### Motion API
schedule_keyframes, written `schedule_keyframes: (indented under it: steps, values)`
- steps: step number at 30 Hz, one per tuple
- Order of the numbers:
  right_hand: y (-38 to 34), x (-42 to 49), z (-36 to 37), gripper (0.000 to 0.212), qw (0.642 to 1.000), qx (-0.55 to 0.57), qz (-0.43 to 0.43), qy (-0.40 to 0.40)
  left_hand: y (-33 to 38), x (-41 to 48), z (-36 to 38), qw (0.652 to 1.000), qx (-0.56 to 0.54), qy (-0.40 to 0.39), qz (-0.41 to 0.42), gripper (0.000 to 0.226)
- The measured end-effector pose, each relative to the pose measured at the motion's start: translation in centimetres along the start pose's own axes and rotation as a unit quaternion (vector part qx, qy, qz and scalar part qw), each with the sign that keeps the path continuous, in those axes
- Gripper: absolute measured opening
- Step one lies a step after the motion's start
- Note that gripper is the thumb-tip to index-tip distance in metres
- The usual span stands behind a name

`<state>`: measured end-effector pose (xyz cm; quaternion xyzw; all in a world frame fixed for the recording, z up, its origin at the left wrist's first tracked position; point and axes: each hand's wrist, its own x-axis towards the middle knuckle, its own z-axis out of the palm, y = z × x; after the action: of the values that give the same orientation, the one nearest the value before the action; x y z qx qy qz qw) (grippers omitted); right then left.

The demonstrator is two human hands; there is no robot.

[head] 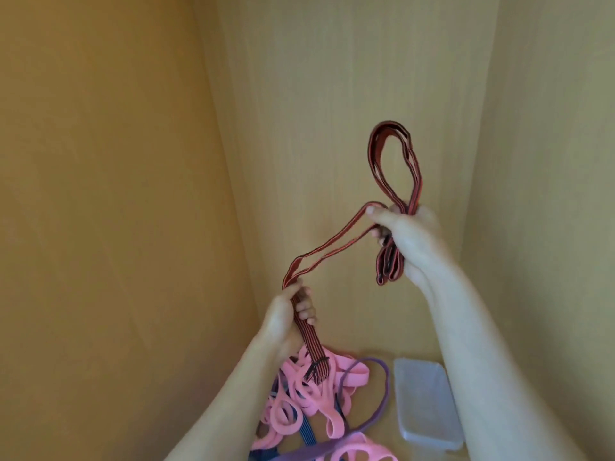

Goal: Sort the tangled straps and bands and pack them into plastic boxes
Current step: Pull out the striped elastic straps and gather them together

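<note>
The red strap (pixel 311 347), flat webbing with dark lengthwise stripes, hung raised. The right hand (pixel 409 234) at 3 o'clock clenched its folded loops. The left hand (pixel 286 314), near 6 o'clock, gripped its tail above tangled pink bands (pixel 319 394). A clear plastic box (pixel 426 400) lay at 5 o'clock.

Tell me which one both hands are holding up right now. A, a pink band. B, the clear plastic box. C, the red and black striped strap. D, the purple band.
C: the left hand grips the red and black striped strap low down and the right hand holds its gathered loops, while the pile of pink, purple and blue bands and the plastic box lie below.
</note>
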<state>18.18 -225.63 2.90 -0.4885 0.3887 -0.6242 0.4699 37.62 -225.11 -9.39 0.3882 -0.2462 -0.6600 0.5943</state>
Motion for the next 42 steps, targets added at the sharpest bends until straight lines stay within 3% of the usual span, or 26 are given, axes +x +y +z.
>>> schedule_keyframes:
  steps: [4,9,15,17,20,27,31,33,36,42]
  values:
    - [5.0,-2.7,-1.1,0.051,0.999,0.006,0.037,0.017,2.9,0.9,0.3,0.996,-0.062,0.043,0.040,0.033]
    - [12.1,-5.2,-0.7,0.025,0.994,-0.008,0.104,0.031,4.9,0.9,1.4,0.988,-0.148,-0.002,0.047,0.053]
    - [17.4,-7.9,0.1,0.011,0.985,-0.001,0.171,-0.006,3.9,0.1,2.9,0.981,-0.187,-0.038,0.027,0.053]
    - [17.8,-8.4,-0.4,0.003,0.984,-0.046,0.165,-0.042,3.7,0.0,3.0,0.988,-0.153,-0.019,0.029,0.044]
    - [17.0,-8.8,-1.6,0.021,0.984,-0.050,0.150,-0.080,3.6,0.0,2.8,0.995,-0.092,-0.004,0.038,0.038]
    - [12.3,-7.8,0.0,0.026,0.999,-0.038,-0.027,-0.014,2.9,-0.2,2.9,0.998,-0.048,0.000,0.029,0.037]
    - [10.9,-7.1,0.2,0.010,0.977,-0.172,-0.110,-0.054,2.9,-0.8,2.9,0.999,0.008,-0.020,0.031,0.038]
    - [10.7,-6.8,0.2,0.017,0.955,-0.254,-0.132,-0.078,2.9,-1.1,3.0,0.998,0.026,-0.040,0.030,0.041]
    - [10.9,-6.5,0.8,0.045,0.927,-0.333,-0.126,-0.118,2.8,-1.6,3.6,0.994,0.075,-0.077,0.035,0.042]
    - [12.2,-7.0,1.0,0.037,0.962,-0.227,-0.048,-0.145,2.8,-2.4,4.9,0.994,0.071,-0.079,-0.009,0.048]
